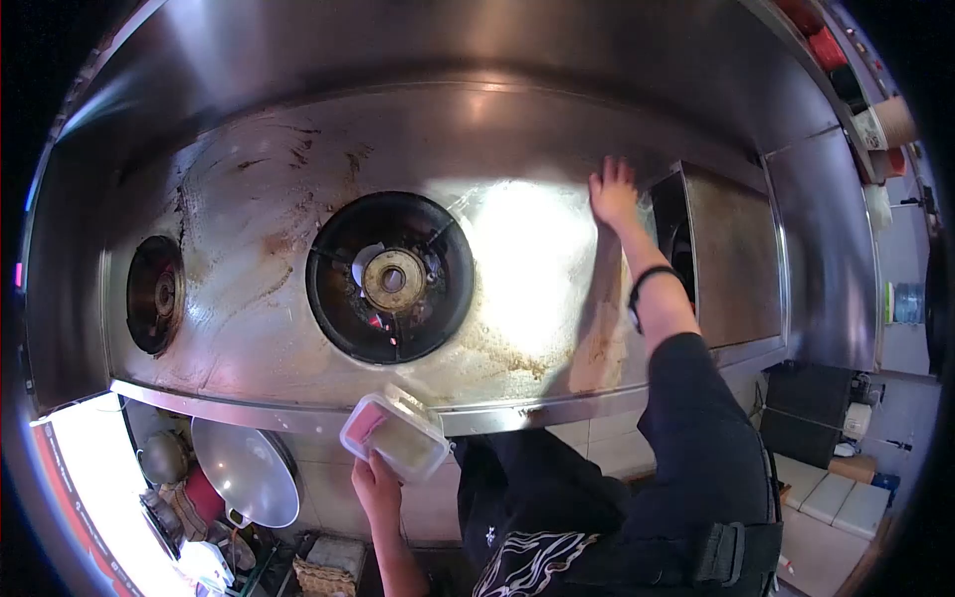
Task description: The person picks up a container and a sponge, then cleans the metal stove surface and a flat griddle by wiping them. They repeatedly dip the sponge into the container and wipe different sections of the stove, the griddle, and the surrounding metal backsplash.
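My left hand (377,488) grips a clear plastic food container (410,446) at its near side, just in front of the steel cooktop's (249,333) front edge. Something pink shows at the container's left end; I cannot make out what it is. My right hand (615,197) reaches far across the cooktop and lies on the metal with its fingers stretched out, left of a raised steel box (734,254). Nothing shows in its fingers, though the palm's underside is hidden. Brown grime and wet-looking streaks mark the metal around the large black burner (391,279).
A smaller burner (154,295) sits at the far left. Steel walls (468,50) rise around the cooktop. Below it on the left are a large wok (246,473) and other cookware. A shelf with containers (883,124) lines the upper right.
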{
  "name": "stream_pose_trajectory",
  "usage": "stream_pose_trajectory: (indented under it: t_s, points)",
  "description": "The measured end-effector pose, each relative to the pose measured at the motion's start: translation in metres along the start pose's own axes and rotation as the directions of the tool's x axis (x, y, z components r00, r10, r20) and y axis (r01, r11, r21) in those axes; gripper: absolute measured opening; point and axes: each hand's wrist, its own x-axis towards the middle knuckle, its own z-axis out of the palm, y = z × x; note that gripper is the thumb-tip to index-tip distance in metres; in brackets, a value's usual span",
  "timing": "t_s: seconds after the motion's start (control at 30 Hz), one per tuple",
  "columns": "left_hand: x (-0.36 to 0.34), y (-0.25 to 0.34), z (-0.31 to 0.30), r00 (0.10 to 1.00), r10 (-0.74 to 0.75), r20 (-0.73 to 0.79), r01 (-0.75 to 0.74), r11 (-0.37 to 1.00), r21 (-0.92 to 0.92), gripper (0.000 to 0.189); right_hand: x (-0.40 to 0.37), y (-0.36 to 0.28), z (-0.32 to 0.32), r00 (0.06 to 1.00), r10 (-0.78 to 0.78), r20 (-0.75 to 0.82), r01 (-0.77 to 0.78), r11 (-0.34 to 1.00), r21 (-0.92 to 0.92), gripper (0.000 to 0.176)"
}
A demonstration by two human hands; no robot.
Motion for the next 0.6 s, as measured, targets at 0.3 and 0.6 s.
stream_pose_trajectory:
  t_s: [0.3,0.6]
  points:
    - [0.004,-0.009,0.004,0.997,0.067,-0.047,-0.055,0.974,0.221,0.033,-0.011,-0.194,0.006,0.788,-0.566,0.241,0.52,0.822,0.23,0.055]
    - [-0.002,0.008,0.011,0.969,0.22,-0.112,-0.175,0.932,0.316,0.032,-0.07,-0.105,-0.017,0.984,0.16,-0.075,-0.165,0.984,-0.069,0.054]
